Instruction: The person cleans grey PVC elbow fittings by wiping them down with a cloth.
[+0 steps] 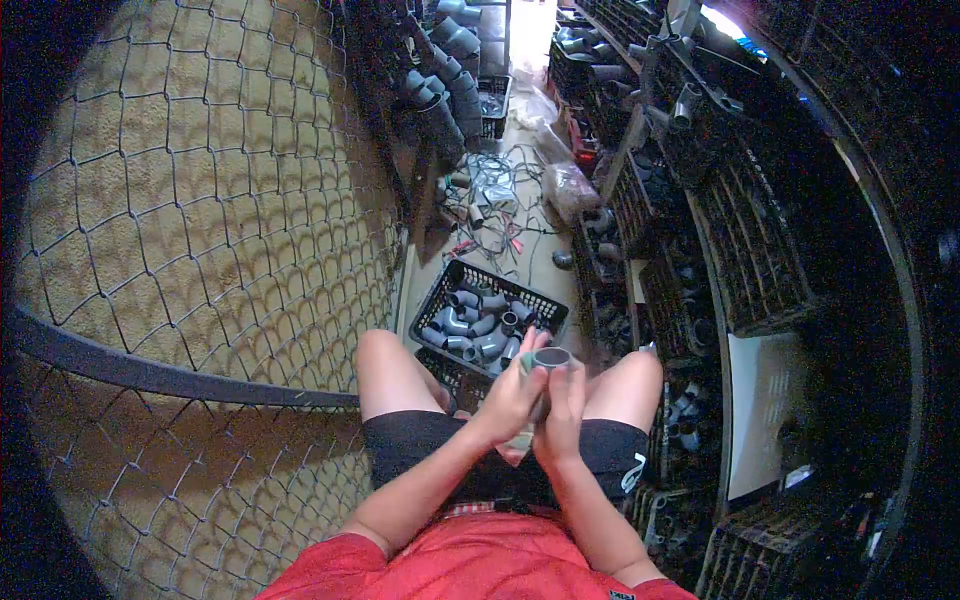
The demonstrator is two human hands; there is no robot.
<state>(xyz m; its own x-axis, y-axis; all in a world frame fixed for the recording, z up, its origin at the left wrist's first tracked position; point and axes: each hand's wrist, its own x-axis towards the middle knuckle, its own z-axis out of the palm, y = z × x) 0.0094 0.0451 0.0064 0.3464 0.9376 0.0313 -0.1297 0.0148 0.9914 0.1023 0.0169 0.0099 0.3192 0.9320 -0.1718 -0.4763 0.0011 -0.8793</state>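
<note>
Both my hands are together above my lap, wrapped around a grey plastic pipe fitting [551, 357] whose round open end faces up. My left hand [506, 405] grips its left side, and my right hand [562, 418] closes on its right side. A pale, cloth-like piece [517, 447] hangs below between the hands; its kind is not clear. Just beyond the hands stands a black plastic crate [437, 292] holding several grey pipe elbows [490, 342]. My fingers hide most of the fitting and blur slightly.
A chain-link fence [200, 200] runs along the left. Shelves with dark crates [755, 230] and fittings line the right. Farther along the narrow aisle lie tangled cords [500, 225], a plastic bag [570, 190] and stacked large pipe fittings [440, 105].
</note>
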